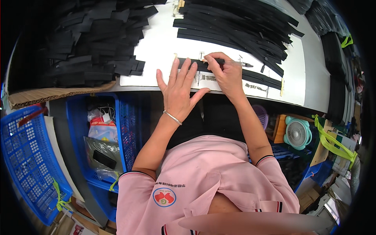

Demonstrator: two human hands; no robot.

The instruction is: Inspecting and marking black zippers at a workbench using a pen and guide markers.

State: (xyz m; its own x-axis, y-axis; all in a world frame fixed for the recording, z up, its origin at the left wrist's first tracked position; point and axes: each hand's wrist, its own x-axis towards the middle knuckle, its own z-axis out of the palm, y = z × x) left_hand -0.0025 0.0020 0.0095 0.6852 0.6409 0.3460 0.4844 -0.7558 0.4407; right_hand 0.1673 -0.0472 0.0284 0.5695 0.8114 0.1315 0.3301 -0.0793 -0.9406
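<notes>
A long black strip [254, 76] lies across a white board [154, 49] on the table, close to its near edge. My left hand [178, 88] rests palm down with fingers spread, the fingertips pressing the strip's left end. In my right hand [228, 76] is a pen [241, 64], clear-barrelled with black parts, gripped between thumb and fingers. Its tip end points left over the strip, just right of my left fingers. Dark smudges and drawn lines mark the board beside the strip.
Black strips [235, 23] lie in a bundle at the far right, and a heap of shorter black pieces [94, 43] covers the left. Cardboard [58, 95] edges the table. Below stand blue baskets [29, 156], one holding bags and a phone [104, 159]. A small teal fan [297, 132] sits right.
</notes>
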